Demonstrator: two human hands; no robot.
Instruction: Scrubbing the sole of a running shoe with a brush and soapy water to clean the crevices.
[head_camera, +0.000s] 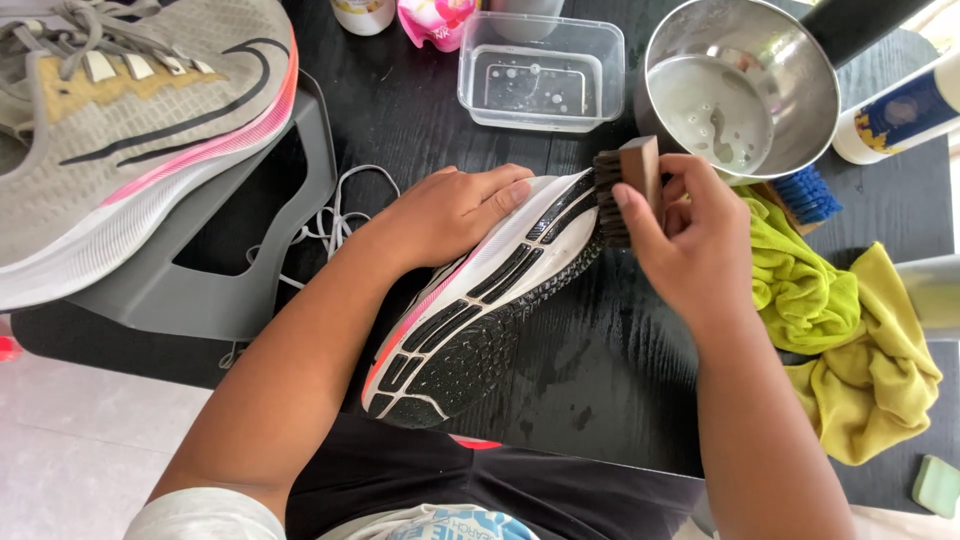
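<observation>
Left hand (455, 210) lay flat over the side of the sneaker (480, 300), fingers spread along the midsole edge, pinning it sole-up on the black table (620, 390). Right hand (690, 240) was closed around a wooden-backed brush (625, 190), bristles pressed against the toe end of the sole. To do this step well, my read: hold the left hand's pressure firm so the shoe didn't roll, work the bristles in short strokes along the tread grooves rather than across them, and keep the brush angled so the tips got into the channels; re-wet from the steel pot (745, 95) just behind when the bristles ran dry. The sneaker lay diagonally at table centre, heel toward the person, toe pointing at the pot. Its sole was black rubber tread in segmented pads over white foam, with a pink-orange stripe along one edge; the toe region looked paler, possibly suds, though that was hard to confirm at this angle. The table under the shoe looked wet and spotted. The matching sneaker (130, 130), grey upper with pink line, sat on a grey stand (240, 270) to the left, loose white laces (335, 220) beside it. A clear plastic tub (540, 70) sat behind the hand, a yellow-green cloth (830, 320) and a blue brush (805, 195) to the right.
</observation>
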